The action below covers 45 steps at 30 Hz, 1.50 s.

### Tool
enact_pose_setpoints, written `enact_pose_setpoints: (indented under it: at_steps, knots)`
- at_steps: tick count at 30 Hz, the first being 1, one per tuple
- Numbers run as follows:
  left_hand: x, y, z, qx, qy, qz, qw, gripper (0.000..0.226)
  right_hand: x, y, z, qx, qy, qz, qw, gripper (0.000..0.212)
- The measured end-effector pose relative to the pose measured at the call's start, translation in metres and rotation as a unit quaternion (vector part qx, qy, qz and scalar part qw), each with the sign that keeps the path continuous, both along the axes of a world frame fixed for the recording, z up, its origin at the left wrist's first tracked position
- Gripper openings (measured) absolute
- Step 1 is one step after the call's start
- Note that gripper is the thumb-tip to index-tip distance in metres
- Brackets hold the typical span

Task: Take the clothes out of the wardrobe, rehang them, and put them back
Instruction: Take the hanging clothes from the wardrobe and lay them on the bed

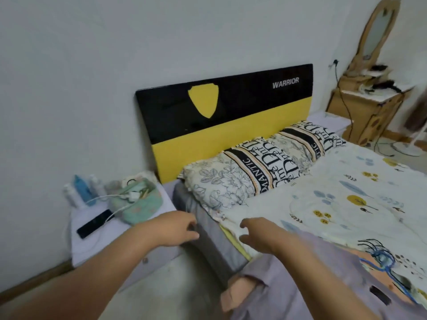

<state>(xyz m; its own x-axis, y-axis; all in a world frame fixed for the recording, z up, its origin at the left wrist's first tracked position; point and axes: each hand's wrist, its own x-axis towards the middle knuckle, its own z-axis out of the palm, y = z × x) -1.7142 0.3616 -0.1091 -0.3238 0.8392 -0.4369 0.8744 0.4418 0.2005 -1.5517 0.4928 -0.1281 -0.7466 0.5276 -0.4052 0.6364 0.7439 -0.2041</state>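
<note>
We reach both bare hands out over the near corner of the bed [231, 248]. Our left hand [175, 229] hangs above the grey side of the mattress, fingers loosely curled and holding nothing. Our right hand [258, 234] hovers just beside it over the sheet's edge, fingers spread and slightly bent, also holding nothing. The clothes lie on the bed below our right arm: a lilac garment [312, 280] with a peach piece [238, 294] at its near edge. Two patterned pillows [265, 162] lie against the black and yellow headboard [208, 125]. A bedside table [97, 241] on the left carries a phone [96, 224] and a green pouch [138, 204].
</note>
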Motion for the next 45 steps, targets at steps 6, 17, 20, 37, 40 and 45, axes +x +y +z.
enact_pose_setpoints:
  at_steps: [6,17,20,37,40,45]
  knots:
    - [-0.066,-0.139,0.032,0.015,0.011,0.116,0.993,0.050,-0.095,-0.107,0.032,0.001,0.013,0.130,0.991,0.039]
    - [-0.129,-0.315,0.067,0.019,0.056,0.330,0.942,0.061,-0.245,-0.244,0.084,0.042,0.044,0.370,0.927,0.048]
    - [-0.141,-0.350,0.071,0.022,0.058,0.403,0.913,0.067,-0.284,-0.270,0.091,0.058,0.057,0.437,0.896,0.044]
    - [-0.099,-0.540,0.100,0.045,0.087,0.712,0.695,0.072,-0.394,-0.472,0.130,-0.008,0.128,0.707,0.695,0.061]
    - [-0.087,-0.584,0.104,0.047,0.103,0.737,0.667,0.074,-0.396,-0.520,0.132,-0.007,0.144,0.734,0.664,0.062]
    - [-0.073,-0.663,0.113,0.058,0.128,0.764,0.629,0.071,-0.395,-0.610,0.146,-0.038,0.173,0.760,0.626,0.060]
